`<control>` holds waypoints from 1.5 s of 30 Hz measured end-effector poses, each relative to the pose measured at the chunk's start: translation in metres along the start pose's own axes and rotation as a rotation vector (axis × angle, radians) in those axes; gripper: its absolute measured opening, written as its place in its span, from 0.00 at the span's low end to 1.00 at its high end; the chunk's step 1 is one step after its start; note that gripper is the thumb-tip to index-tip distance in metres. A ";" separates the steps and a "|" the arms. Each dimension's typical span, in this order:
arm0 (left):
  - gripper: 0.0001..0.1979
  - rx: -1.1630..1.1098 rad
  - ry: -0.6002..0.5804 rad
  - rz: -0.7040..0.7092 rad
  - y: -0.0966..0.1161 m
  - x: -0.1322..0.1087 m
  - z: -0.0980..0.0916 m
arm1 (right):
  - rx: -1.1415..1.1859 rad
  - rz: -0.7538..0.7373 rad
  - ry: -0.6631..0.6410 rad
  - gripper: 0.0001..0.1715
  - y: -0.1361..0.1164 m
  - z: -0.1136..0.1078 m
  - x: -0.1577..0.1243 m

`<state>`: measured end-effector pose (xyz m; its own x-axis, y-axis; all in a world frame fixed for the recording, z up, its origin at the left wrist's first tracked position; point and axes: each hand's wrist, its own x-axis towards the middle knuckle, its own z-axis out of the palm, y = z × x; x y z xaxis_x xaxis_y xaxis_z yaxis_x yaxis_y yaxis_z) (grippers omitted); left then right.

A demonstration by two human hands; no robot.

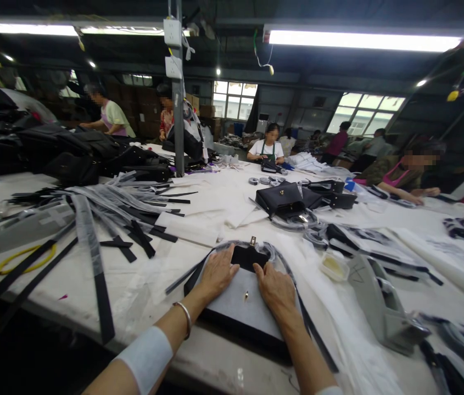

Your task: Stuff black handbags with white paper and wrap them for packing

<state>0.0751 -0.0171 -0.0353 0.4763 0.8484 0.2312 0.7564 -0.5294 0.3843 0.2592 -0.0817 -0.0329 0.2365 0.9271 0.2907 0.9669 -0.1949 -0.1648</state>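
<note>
A black handbag lies on the table in front of me, its front covered by a pale grey protective sheet. A small gold-coloured clasp piece pokes through the sheet. At the bag's far end is a black flap with a metal clasp tab. My left hand lies flat on the sheet left of the flap, fingers stretched forward. On the flap's right side rests my right hand, its fingers bent and its thumb apart, touching the flap's edge. Clear-wrapped strapping curves around the bag's far right.
Plastic-wrapped black straps pile at left beside a grey tape dispenser. Another dispenser and a small tray stand at right. Black bags lie farther back. A metal post rises beyond; several co-workers sit or stand around.
</note>
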 end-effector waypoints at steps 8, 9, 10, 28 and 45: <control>0.38 -0.179 0.024 -0.022 -0.002 0.000 -0.005 | 0.245 0.095 0.143 0.47 0.006 0.010 0.001; 0.37 -0.203 0.033 -0.020 -0.002 0.000 -0.006 | 0.280 0.088 0.140 0.47 0.007 0.009 0.002; 0.34 -0.226 0.040 -0.015 -0.002 0.000 -0.007 | 0.319 0.085 0.131 0.46 0.009 0.008 0.002; 0.15 -0.542 0.034 0.194 -0.004 -0.013 -0.021 | 0.772 -0.302 0.021 0.18 0.002 -0.010 -0.016; 0.17 -0.292 -0.210 0.487 0.022 -0.086 -0.043 | 0.667 -0.328 -0.017 0.11 0.001 -0.008 -0.016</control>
<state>0.0312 -0.1011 -0.0085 0.8380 0.4731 0.2719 0.2889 -0.8074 0.5145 0.2567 -0.0989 -0.0303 -0.0608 0.9101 0.4098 0.7225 0.3235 -0.6111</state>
